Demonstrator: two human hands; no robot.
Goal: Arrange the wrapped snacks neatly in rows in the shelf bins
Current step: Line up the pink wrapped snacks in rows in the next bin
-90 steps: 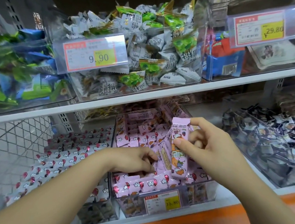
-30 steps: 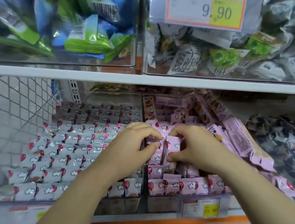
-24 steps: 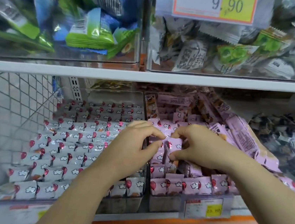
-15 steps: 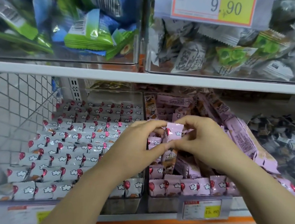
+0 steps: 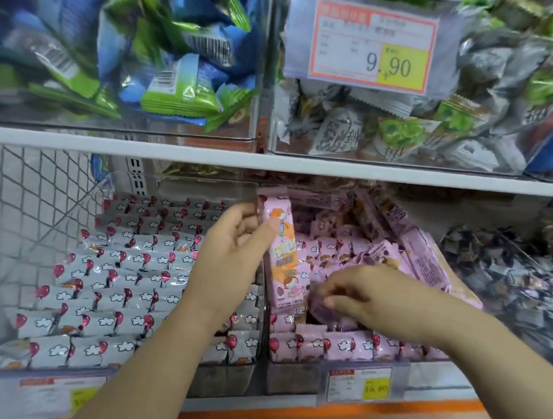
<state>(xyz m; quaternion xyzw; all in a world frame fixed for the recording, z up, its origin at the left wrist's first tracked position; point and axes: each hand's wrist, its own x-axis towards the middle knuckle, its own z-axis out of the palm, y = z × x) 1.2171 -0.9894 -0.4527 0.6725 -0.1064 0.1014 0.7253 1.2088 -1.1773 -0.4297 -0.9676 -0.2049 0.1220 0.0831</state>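
My left hand (image 5: 232, 252) holds a long pink wrapped snack (image 5: 281, 261) upright over the clear middle bin (image 5: 290, 379) on the lower shelf. My right hand (image 5: 365, 297) reaches down into that bin and pinches a small pink snack (image 5: 320, 309) among the loose ones. A neat front row of pink snacks (image 5: 339, 345) stands along the bin's front wall. More long pink snacks (image 5: 414, 256) lean in a heap at the bin's right. The left bin (image 5: 9, 365) holds white balloon-print snacks (image 5: 115, 277) in tidy rows.
The upper shelf edge (image 5: 273, 161) runs just above the bins, carrying bins of blue-green packs (image 5: 167, 69) and grey-green packs (image 5: 380, 131). A bin of dark wrapped sweets (image 5: 514, 288) sits at the right. A wire mesh panel (image 5: 17, 204) closes the left side.
My left hand has taken the long pink snack and lifted it upright. My right hand let go of it and dropped down into the bin to a small pink snack.
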